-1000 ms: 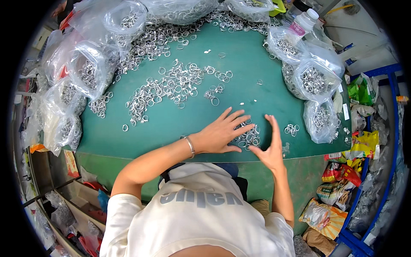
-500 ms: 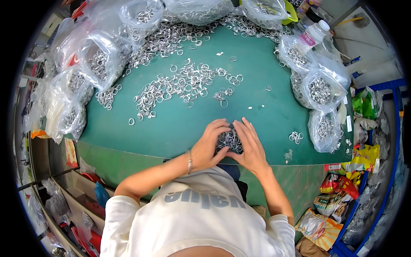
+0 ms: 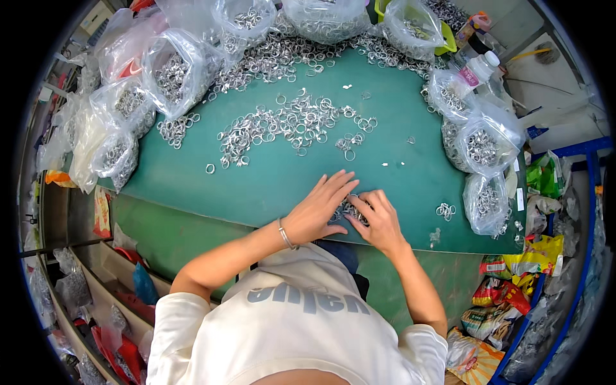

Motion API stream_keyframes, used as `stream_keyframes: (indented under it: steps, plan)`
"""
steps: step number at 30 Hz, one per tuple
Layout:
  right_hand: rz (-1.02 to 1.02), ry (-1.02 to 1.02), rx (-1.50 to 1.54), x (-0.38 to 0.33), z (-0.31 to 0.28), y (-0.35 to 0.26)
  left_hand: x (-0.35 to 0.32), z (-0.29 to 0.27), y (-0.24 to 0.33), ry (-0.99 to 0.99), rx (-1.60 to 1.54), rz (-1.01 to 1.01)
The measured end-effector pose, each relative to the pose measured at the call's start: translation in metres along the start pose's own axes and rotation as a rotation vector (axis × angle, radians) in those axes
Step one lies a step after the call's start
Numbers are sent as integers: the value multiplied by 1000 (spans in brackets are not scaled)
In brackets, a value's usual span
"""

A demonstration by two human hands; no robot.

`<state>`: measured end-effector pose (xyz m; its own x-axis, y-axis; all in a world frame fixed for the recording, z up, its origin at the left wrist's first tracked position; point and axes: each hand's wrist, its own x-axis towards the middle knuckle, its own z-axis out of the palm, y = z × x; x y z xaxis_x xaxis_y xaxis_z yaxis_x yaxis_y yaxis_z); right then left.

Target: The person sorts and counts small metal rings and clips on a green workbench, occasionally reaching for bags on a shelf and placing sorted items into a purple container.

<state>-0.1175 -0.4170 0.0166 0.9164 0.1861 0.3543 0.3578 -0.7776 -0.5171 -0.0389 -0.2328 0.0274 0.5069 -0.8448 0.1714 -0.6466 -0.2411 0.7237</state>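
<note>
A small heap of silvery metal rings (image 3: 349,210) lies between my hands near the table's front edge. My left hand (image 3: 321,208) is open beside and partly over the heap, its fingers stretched forward and close together. On the heap's other side my right hand (image 3: 382,223) has its fingers bent, with thumb and index finger closed on rings at the edge. How many rings it grips is hidden. Farther back on the green table (image 3: 282,189) spreads a larger loose pile of rings (image 3: 282,125), with a smaller cluster (image 3: 350,142) to its right.
Clear plastic bags of rings (image 3: 172,77) line the left and back edges, and more bags (image 3: 481,146) stand at the right. A white bottle (image 3: 480,67) is behind those. Few rings (image 3: 445,210) lie at front right. Colourful packets (image 3: 504,292) fill a blue rack (image 3: 574,301).
My left hand's fingers have straightened and reached over the heap. My right hand's fingers have bent inward from a stretched pose. The whole view has turned slightly.
</note>
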Motion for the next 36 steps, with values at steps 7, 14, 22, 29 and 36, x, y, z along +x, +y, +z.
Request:
stream_keyframes:
  steps: [7,14,22,29,36]
  plan:
    - [55,172,28,-3,1,1,8,5,-14,-35,1,44]
    - [690,695,861,-8,-11,30,4,-2,-3,64,118,11]
    - [664,894,1843,-4,-24,46,13,10,-9,-4,219,67]
    - [652,880,2091,-5,-33,42,25,32,-7,-3,257,166]
    - [636,872,2180,-5,-31,53,30,32,-17,-40,318,261]
